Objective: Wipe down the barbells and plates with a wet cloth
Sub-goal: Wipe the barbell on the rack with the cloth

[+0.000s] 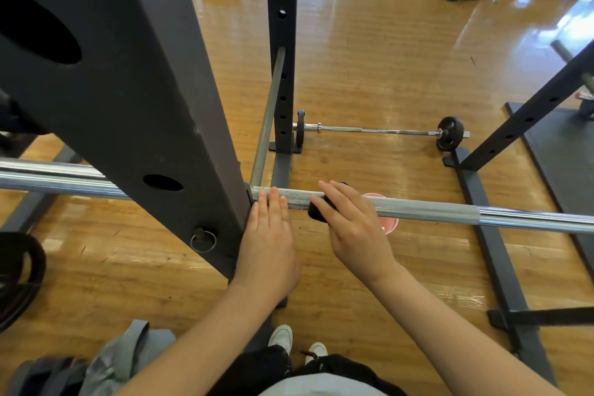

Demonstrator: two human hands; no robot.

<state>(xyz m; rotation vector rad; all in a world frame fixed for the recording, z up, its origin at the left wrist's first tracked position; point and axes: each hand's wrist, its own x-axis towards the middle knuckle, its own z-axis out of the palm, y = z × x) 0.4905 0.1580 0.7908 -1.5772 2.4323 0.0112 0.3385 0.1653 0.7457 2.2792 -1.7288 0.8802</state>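
a view from a person's head, looking down at their two bare arms reaching forward to a barbell (418,207) racked across a dark squat rack upright (154,106). the bar runs left to right across the middle of the view, its knurled grey section in front of the person and shinier chrome further right.

the left hand (268,235) lies flat with straight fingers, fingertips resting on the bar just beside the upright; it grips nothing. the right hand (353,225) presses a dark cloth (316,210) onto the bar, fingers draped over the top of it; the cloth wraps partly over the bar, touching it. whether the thumb closes underneath cannot be seen.

below the bar, on the wooden floor (385,58), a pink cup or small bucket (390,225) stands partly hidden behind the right hand and bar. a second barbell with small plates (450,133) lies on the floor well beyond, untouched. a black plate (19,270) shows at the left edge. white shoes (283,336) are visible near the bottom.

risks, as a judgement: the left fingertips sit close to where bar meets upright, so if the bar rolls or slides under wiping pressure, they could be pinched. the cloth is held loosely and may slip off and drop. a dropped cloth or a shuffled foot could knock the pink container over and wet the floor.
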